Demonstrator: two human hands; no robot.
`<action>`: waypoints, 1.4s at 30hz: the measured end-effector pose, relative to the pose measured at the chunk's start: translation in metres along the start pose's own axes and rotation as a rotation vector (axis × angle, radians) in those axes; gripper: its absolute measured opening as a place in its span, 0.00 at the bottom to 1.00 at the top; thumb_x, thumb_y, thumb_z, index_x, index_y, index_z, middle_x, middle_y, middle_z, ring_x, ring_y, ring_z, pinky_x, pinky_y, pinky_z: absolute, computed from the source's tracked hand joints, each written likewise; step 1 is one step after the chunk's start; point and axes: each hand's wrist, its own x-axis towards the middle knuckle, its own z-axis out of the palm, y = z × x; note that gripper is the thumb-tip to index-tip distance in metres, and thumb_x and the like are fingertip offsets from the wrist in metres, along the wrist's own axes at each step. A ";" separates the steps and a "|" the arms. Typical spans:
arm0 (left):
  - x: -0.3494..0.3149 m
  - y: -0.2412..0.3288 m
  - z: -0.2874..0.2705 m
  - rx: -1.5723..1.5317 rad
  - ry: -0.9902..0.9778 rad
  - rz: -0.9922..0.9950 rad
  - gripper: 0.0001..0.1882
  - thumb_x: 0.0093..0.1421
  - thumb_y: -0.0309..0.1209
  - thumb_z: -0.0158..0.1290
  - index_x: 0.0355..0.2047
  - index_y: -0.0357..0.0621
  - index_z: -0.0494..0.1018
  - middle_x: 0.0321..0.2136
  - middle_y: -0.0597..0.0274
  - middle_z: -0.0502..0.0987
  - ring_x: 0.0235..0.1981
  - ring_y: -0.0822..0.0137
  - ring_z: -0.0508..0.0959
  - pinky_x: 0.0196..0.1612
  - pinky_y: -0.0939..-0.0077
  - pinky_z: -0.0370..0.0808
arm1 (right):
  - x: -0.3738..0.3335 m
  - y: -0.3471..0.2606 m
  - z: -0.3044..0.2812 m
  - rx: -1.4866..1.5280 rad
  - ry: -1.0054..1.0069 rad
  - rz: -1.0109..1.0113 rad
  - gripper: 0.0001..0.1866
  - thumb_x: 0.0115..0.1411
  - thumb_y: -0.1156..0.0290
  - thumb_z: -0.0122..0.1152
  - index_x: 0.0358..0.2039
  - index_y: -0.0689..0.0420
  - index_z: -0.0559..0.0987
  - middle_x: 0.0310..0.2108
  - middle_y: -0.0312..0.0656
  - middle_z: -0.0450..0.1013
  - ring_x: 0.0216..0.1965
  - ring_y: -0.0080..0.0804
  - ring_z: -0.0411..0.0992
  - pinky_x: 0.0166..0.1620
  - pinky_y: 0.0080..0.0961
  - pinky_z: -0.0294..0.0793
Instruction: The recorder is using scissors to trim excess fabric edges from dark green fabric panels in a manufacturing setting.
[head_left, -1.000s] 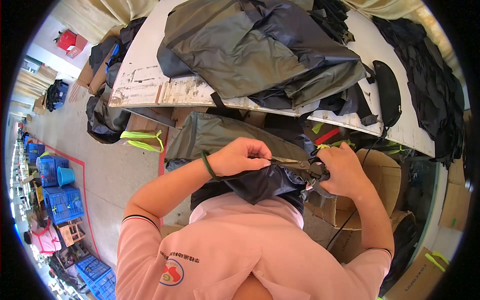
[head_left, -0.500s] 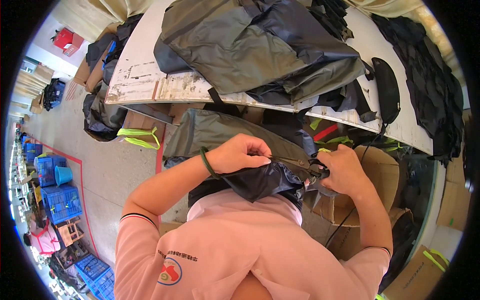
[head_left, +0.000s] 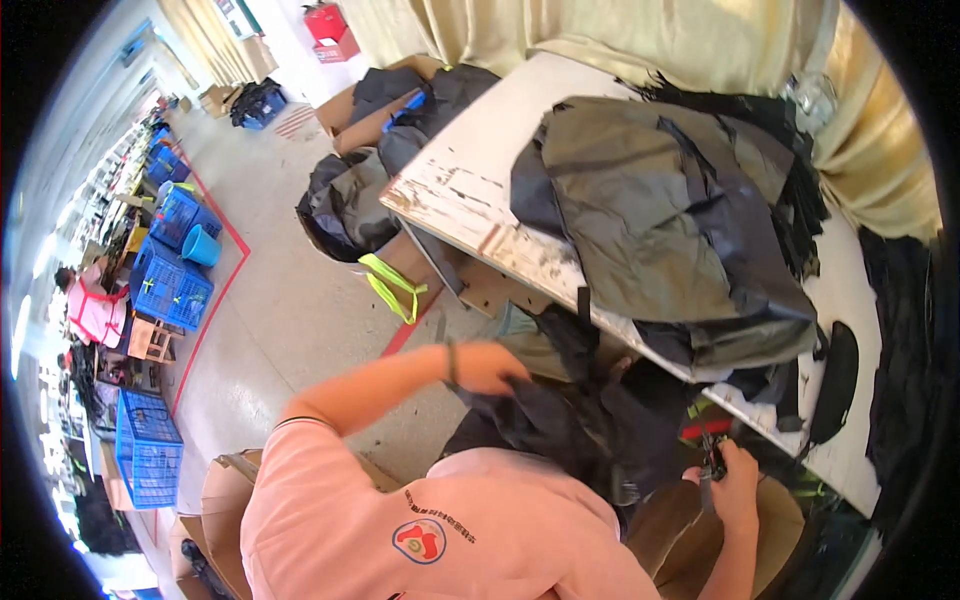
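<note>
Across my lap and under the table's edge spreads a dark, crumpled fabric piece [head_left: 545, 425], black with some olive showing behind it. My left hand [head_left: 490, 370], blurred by motion and with a dark bangle at the wrist, grips its left upper edge; the fingertips are partly lost in the folds. Off to the right, apart from the fabric, my right hand [head_left: 737, 478] is closed round scissors [head_left: 714, 455] with black handles. Their blades are hard to make out.
A worn white table [head_left: 470, 190] ahead carries a heap of olive and black fabric [head_left: 650, 220] and a black pouch-shaped piece [head_left: 832, 385]. An open cardboard box [head_left: 780, 525] stands beneath my right hand. Fabric-filled boxes [head_left: 345, 210] stand left of the table; blue crates [head_left: 150, 440] line the far left.
The view has swung, so the table sits further right. My hands have moved apart: the left sweeps the fabric, while the right has drawn the scissors away from it.
</note>
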 end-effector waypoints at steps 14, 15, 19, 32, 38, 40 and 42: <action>-0.316 -0.162 -0.353 0.564 1.691 -0.741 0.22 0.50 0.29 0.55 0.48 0.49 0.71 0.36 0.43 0.77 0.39 0.45 0.76 0.43 0.56 0.73 | 0.099 -0.049 -0.013 0.360 0.081 0.188 0.24 0.44 0.61 0.75 0.30 0.62 0.70 0.24 0.51 0.71 0.27 0.52 0.70 0.32 0.36 0.69; -0.285 -0.182 -0.343 0.742 1.635 -0.831 0.34 0.46 0.34 0.61 0.55 0.50 0.65 0.42 0.41 0.74 0.46 0.45 0.73 0.50 0.57 0.70 | 0.103 -0.048 -0.012 0.333 0.149 0.156 0.24 0.45 0.61 0.74 0.31 0.62 0.70 0.24 0.51 0.71 0.27 0.53 0.70 0.32 0.36 0.69; -0.149 -0.194 -0.325 0.309 1.265 -0.310 0.29 0.49 0.39 0.65 0.48 0.37 0.70 0.43 0.51 0.75 0.41 0.62 0.76 0.46 0.70 0.72 | 0.132 -0.030 -0.001 0.233 0.357 0.182 0.23 0.49 0.60 0.71 0.32 0.62 0.69 0.25 0.52 0.72 0.27 0.53 0.70 0.33 0.37 0.69; 0.136 -0.077 -0.256 -0.834 0.929 -0.123 0.13 0.58 0.31 0.57 0.41 0.38 0.74 0.34 0.61 0.78 0.31 0.71 0.77 0.30 0.76 0.74 | 0.221 -0.019 0.035 -0.216 0.313 0.356 0.20 0.47 0.69 0.68 0.36 0.55 0.66 0.30 0.43 0.77 0.36 0.44 0.75 0.42 0.38 0.66; 0.051 0.015 -0.204 -1.058 0.989 0.048 0.16 0.60 0.29 0.54 0.48 0.38 0.70 0.40 0.60 0.78 0.36 0.68 0.79 0.33 0.75 0.77 | 0.172 -0.003 0.005 0.029 0.446 0.330 0.19 0.45 0.73 0.66 0.36 0.56 0.68 0.30 0.49 0.76 0.34 0.53 0.75 0.37 0.45 0.72; 0.023 0.029 -0.163 -1.182 1.035 0.034 0.17 0.60 0.27 0.53 0.50 0.38 0.69 0.44 0.59 0.76 0.39 0.67 0.79 0.37 0.74 0.78 | 0.163 0.003 0.009 0.090 0.482 0.274 0.19 0.45 0.75 0.66 0.37 0.56 0.67 0.29 0.51 0.75 0.33 0.53 0.74 0.36 0.46 0.72; -0.001 0.035 -0.115 -1.254 0.966 -0.065 0.16 0.60 0.28 0.53 0.48 0.37 0.70 0.41 0.60 0.78 0.39 0.66 0.79 0.40 0.71 0.78 | 0.160 0.022 0.027 0.210 0.498 0.149 0.20 0.45 0.76 0.65 0.38 0.56 0.68 0.28 0.51 0.75 0.33 0.54 0.74 0.37 0.45 0.72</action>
